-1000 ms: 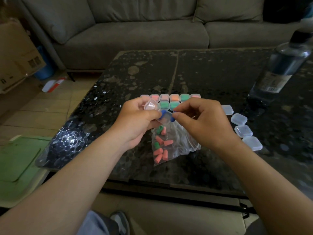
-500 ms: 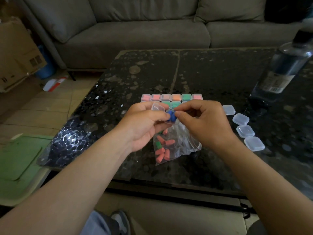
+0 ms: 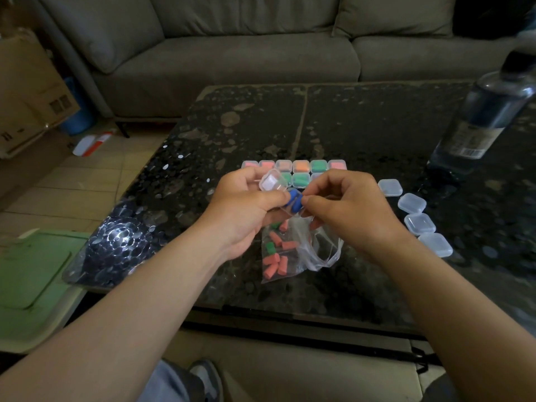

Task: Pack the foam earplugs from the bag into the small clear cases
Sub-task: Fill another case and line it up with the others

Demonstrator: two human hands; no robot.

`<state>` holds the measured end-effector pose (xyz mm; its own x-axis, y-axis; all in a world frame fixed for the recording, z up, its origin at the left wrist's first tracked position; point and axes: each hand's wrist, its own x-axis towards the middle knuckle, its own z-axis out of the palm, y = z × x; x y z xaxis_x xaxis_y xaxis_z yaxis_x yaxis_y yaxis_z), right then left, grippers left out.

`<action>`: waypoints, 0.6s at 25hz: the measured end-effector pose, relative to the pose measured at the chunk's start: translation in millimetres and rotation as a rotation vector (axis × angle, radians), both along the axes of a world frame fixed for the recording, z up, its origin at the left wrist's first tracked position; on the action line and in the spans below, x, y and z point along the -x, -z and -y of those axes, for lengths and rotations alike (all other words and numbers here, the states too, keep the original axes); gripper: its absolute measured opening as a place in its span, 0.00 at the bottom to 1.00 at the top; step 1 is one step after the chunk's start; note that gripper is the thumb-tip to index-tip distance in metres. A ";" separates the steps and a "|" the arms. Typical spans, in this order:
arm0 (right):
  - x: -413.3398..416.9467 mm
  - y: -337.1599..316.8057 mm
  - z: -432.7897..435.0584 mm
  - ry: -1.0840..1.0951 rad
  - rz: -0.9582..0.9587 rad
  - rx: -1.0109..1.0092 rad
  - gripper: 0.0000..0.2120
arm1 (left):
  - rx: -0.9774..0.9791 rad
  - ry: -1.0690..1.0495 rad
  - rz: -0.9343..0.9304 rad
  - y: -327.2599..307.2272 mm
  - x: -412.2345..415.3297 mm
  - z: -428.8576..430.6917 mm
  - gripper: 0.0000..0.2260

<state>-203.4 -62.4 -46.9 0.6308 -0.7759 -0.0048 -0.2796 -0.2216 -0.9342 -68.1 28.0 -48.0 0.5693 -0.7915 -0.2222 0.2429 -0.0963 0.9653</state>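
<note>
My left hand [image 3: 243,203] holds a small clear case [image 3: 272,182] with its lid flipped up, above the table. Blue earplugs [image 3: 293,201] sit in the case's lower half, and my right hand [image 3: 346,208] pinches them with thumb and forefinger. Just below the hands a clear plastic bag [image 3: 293,250] lies on the table with several pink and green earplugs inside. Behind the hands stand two rows of closed filled cases [image 3: 301,166], pink, orange and green. Several empty closed cases [image 3: 412,203] lie in a line to the right.
The dark speckled glass table [image 3: 362,120] carries a tall clear bottle [image 3: 484,117] at the far right and a bag of shiny discs [image 3: 116,245] at its left corner. A grey sofa [image 3: 246,53] stands behind, a green tray [image 3: 32,274] at lower left.
The open case and both hands have stayed close together over the bag. The blue earplugs have gone deeper into the case under my right fingers, and the lid stands more upright.
</note>
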 end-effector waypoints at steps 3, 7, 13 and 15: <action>-1.0 -1.8 -0.9 0.016 0.061 -0.137 0.05 | 0.021 -0.017 0.008 1.3 0.8 1.1 0.17; -0.1 -3.9 -0.4 0.015 0.112 -0.297 0.07 | 0.041 -0.008 0.085 3.1 0.1 1.2 0.16; 1.7 -7.7 -0.7 -0.040 0.157 -0.441 0.11 | 0.040 0.074 0.129 0.0 -2.8 -2.5 0.13; 2.3 -8.4 -1.8 -0.047 0.163 -0.447 0.11 | 0.030 0.113 0.153 -0.9 -4.4 -4.5 0.10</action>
